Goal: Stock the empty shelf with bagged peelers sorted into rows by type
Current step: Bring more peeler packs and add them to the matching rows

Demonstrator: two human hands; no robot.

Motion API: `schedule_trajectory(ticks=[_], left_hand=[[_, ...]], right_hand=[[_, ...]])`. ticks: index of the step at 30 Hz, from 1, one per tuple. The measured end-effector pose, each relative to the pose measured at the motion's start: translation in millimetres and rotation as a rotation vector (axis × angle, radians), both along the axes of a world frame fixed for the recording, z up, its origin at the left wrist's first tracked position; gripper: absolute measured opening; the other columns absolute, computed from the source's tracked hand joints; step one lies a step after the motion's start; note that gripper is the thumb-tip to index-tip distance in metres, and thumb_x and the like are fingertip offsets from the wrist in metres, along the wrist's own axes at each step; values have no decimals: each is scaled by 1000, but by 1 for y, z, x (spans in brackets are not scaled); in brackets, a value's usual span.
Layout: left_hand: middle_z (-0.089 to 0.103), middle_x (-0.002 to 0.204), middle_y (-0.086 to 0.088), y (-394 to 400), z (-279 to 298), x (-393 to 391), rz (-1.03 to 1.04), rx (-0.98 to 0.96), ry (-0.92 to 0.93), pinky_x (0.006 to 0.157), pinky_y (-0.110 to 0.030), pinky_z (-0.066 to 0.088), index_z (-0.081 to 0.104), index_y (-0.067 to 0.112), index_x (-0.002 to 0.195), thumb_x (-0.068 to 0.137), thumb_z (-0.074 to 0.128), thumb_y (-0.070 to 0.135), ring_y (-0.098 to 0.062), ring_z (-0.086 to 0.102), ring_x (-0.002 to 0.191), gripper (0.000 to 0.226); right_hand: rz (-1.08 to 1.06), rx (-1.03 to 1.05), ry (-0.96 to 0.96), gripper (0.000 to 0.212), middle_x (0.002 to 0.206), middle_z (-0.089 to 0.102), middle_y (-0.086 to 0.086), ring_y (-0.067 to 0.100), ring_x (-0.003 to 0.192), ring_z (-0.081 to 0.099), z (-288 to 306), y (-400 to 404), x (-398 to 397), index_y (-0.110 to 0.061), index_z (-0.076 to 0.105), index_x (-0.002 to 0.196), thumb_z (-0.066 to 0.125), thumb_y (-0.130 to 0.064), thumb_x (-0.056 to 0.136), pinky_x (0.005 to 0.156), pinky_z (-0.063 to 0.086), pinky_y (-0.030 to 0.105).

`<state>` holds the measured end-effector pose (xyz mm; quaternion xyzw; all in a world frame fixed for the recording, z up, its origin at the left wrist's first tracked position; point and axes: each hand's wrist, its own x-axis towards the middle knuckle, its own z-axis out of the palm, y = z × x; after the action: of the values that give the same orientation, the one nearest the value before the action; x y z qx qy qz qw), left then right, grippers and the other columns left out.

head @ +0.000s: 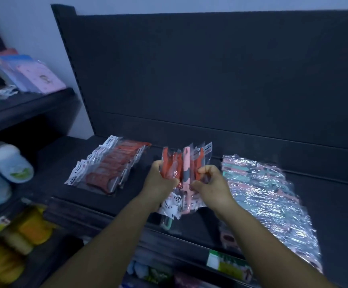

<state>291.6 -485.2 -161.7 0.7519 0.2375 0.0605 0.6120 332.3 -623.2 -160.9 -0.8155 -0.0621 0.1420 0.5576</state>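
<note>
Dark shelving fills your view, and the shelf (pixel 324 204) you are stocking runs across the middle below a black back panel. At nine o'clock on it lies one finished row of red peelers (pixel 108 169), bags overlapping neatly. At the centre, your left hand (pixel 160 179) is curled tight around a fanned bunch of mixed bagged peelers (pixel 186 179), red ones and a pink one among them. Your right hand (pixel 210 183) pinches the bunch's right edge, fingers (pixel 205 170) bent and pressed together. At three o'clock a loose pile of pink and green bagged peelers (pixel 266 200) lies unsorted. By my reckoning, one row is done; the bunch and the pile remain.
</note>
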Motion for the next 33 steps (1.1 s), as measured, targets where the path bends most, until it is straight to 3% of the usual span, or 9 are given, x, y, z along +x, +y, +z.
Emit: schedule_trajectory(ticks=[7,9,12,15,18,20,22,25,33], left_hand=[[60,75,3,36,-29,28,-48,361,133,57,-27,47,55,16,90,71,64,21,-13,58,64,22],[65,94,-7,47,-36,35,-55,519,186,73,-38,55,55,17,99,64,64,38,-27,63,84,42],[40,137,-17,53,-33,34,-79,666,203,105,-46,34,30,16,140,79,67,38,-36,36,128,75],[21,148,-13,55,-34,34,-163,785,87,112,-44,25,17,24,148,84,63,41,-32,22,135,80],[17,149,-8,55,-35,33,-308,758,92,106,-44,39,25,31,146,82,67,38,-33,43,124,77],[26,142,-11,61,-34,35,-314,706,100,93,-38,50,32,27,145,84,68,24,-27,60,97,70],[39,129,-11,69,-32,39,-243,630,52,72,-25,53,42,20,140,84,68,11,-15,58,73,63],[51,119,-9,79,-26,46,-143,547,-31,68,-18,44,52,15,131,80,69,5,-15,54,81,55],[56,122,-8,83,-19,63,-22,425,-133,62,-15,42,54,19,128,81,68,7,-14,57,85,51]], right_hand=[[93,-238,-37,26,98,65,-8,6,78,62,-17,19,15,-23,48,112,55,-8,92,63,46,18],[104,-314,-28,34,111,66,-5,16,97,63,-18,24,16,-24,47,123,54,-12,91,81,48,27],[71,-439,-38,41,119,66,-3,28,118,53,-20,29,18,-28,47,125,57,-19,87,103,42,38],[-86,-465,-97,32,114,69,1,27,113,56,-18,31,22,-21,54,121,53,-17,89,94,45,30],[-185,-393,-121,24,107,69,7,21,87,60,-16,33,26,-13,57,116,43,-13,96,76,46,26],[-213,-369,-133,25,104,67,8,21,83,58,-17,35,28,-13,57,116,41,-13,97,76,47,28],[-231,-360,-128,25,101,65,6,24,87,60,-18,36,30,-14,57,115,42,-12,95,80,50,32],[-291,-287,-139,21,105,68,6,29,93,65,-20,34,32,-20,57,107,44,-11,92,84,54,41],[-249,-273,-172,17,100,68,9,31,94,65,-15,42,50,-21,55,103,44,-13,93,83,52,40]])
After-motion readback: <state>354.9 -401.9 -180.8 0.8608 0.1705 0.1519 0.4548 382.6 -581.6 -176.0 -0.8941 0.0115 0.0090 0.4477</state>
